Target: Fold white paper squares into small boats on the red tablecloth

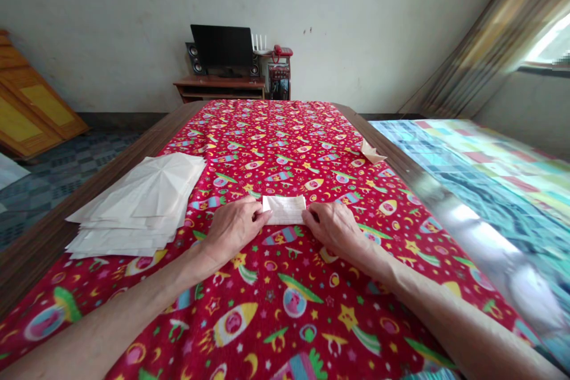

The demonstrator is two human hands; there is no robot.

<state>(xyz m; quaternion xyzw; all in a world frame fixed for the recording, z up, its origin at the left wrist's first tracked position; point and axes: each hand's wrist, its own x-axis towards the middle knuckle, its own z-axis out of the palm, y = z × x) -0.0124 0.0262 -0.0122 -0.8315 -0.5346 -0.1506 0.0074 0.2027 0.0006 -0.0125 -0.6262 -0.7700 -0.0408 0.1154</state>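
A small folded sheet of paper, white with faint lines, lies on the red patterned cloth in front of me. My left hand pinches its left end between thumb and curled fingers. At the opposite end my right hand grips the paper the same way. Both hands rest low over the cloth, knuckles up. To the left of my left hand is a stack of pale paper sheets; the top one shows creases spreading from its middle. Near the right edge of the cloth sits a folded paper piece.
The cloth covers most of a brown table. Beyond its far end are a monitor, speakers and a red telephone. A bed with a coloured cover stands on the right, a wooden cabinet at the left.
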